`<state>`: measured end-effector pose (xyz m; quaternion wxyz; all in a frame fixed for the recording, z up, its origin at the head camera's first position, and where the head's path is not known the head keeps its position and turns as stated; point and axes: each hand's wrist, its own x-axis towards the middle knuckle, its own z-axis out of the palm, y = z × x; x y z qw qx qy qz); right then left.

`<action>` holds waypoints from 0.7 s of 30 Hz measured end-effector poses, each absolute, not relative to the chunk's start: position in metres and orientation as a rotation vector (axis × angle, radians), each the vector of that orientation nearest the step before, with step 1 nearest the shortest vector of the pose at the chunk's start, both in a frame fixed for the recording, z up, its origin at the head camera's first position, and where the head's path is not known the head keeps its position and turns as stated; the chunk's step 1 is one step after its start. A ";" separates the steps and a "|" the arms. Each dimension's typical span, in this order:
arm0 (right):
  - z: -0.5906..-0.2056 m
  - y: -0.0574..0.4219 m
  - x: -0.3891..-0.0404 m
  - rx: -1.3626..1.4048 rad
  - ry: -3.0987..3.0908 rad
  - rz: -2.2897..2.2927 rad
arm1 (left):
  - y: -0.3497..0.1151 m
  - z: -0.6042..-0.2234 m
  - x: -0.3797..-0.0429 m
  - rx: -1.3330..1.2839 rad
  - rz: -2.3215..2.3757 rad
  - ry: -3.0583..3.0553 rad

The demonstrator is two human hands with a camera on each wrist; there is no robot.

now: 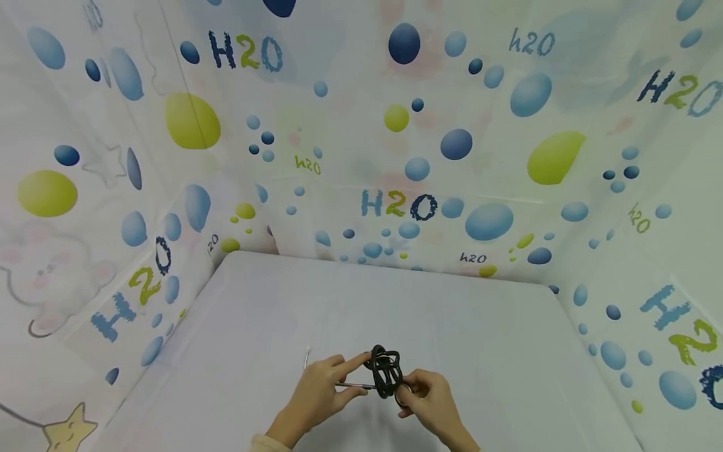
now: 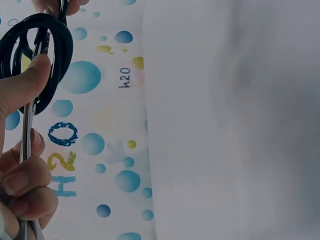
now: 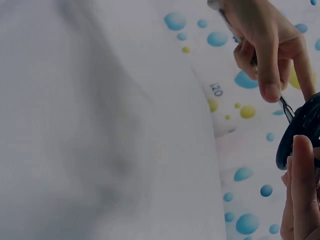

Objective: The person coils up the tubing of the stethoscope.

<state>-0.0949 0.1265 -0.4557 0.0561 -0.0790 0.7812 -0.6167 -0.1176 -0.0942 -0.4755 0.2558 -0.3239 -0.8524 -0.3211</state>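
Okay, so the left hand point(image 1: 326, 390) has its fingers curled around a pair of thin metal rods point(image 2: 28, 132), with the index finger reaching out to touch a black coil point(image 1: 386, 371). The right hand point(image 1: 432, 397) pinches the coil's right end, where a ringlike bit shows between thumb and fingers; too small to tell what that bit is. The rods run from the left hand right up to the coil, so the whole bundle sits between the two hands, held up above the near part of the desk point(image 1: 395, 307). A thin stalk point(image 1: 307, 358) with a whitish tip sticks up just beyond the left hand. There's a pale sleeve point(image 1: 268, 443) at the left wrist.

Further out, the desk is plain white, and printed sheeting point(image 1: 350, 135) surrounds its back and sides: blue and green bubbles, H2O lettering, plus a yellow star point(image 1: 69, 429) down in the left corner.
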 end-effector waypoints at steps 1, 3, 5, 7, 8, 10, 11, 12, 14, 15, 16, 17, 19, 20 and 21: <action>-0.455 0.127 -0.094 -0.199 2.326 -1.894 | -0.093 -0.476 -0.117 -0.875 -0.882 -2.314; -0.455 0.128 -0.091 -0.136 2.315 -1.911 | -0.091 -0.476 -0.117 -0.862 -0.883 -2.321; -0.454 0.126 -0.089 -0.115 2.370 -1.906 | -0.090 -0.476 -0.116 -0.850 -0.876 -2.332; -0.455 0.125 -0.087 -0.130 2.457 -1.889 | -0.089 -0.475 -0.116 -0.841 -0.859 -2.346; -0.455 0.124 -0.087 -0.146 2.508 -1.881 | -0.089 -0.474 -0.116 -0.840 -0.853 -2.353; -0.455 0.121 -0.086 -0.196 2.629 -1.879 | -0.090 -0.470 -0.116 -0.842 -0.842 -2.382; -0.454 0.118 -0.085 -0.229 2.693 -1.881 | -0.091 -0.468 -0.116 -0.845 -0.830 -2.392; -0.453 0.116 -0.085 -0.270 2.752 -1.881 | -0.092 -0.467 -0.117 -0.849 -0.818 -2.402; -0.454 0.114 -0.086 -0.339 2.835 -1.878 | -0.094 -0.464 -0.117 -0.850 -0.823 -2.427; -0.454 0.114 -0.087 -0.358 2.844 -1.881 | -0.094 -0.463 -0.117 -0.849 -0.831 -2.440; -0.454 0.115 -0.088 -0.381 2.816 -1.900 | -0.095 -0.463 -0.117 -0.851 -0.844 -2.445; -0.454 0.116 -0.089 -0.383 2.780 -1.908 | -0.095 -0.464 -0.117 -0.847 -0.854 -2.446; -0.457 0.120 -0.092 -0.382 2.670 -1.935 | -0.096 -0.465 -0.117 -0.843 -0.899 -2.450; -0.456 0.121 -0.093 -0.382 2.622 -1.946 | -0.096 -0.465 -0.117 -0.841 -0.920 -2.443; -0.455 0.123 -0.094 -0.395 2.579 -1.960 | -0.097 -0.466 -0.117 -0.840 -0.933 -2.435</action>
